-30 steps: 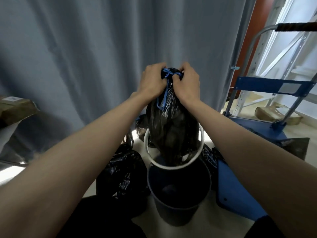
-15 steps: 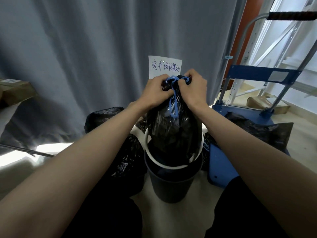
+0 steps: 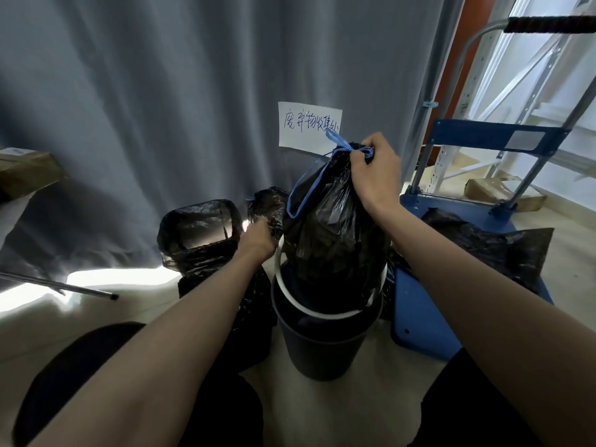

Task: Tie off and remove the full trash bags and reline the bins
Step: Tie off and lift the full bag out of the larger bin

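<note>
Fingers of right hand (image 3: 374,175) pinch glossy black bag's (image 3: 329,233) blue-tied neck

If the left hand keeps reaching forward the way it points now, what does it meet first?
Most likely the crumpled black bag just behind the white ring; the left hand is already at its lower edge, perhaps touching it. Beyond that hangs the grey curtain. Depth is hard to judge here.
</note>
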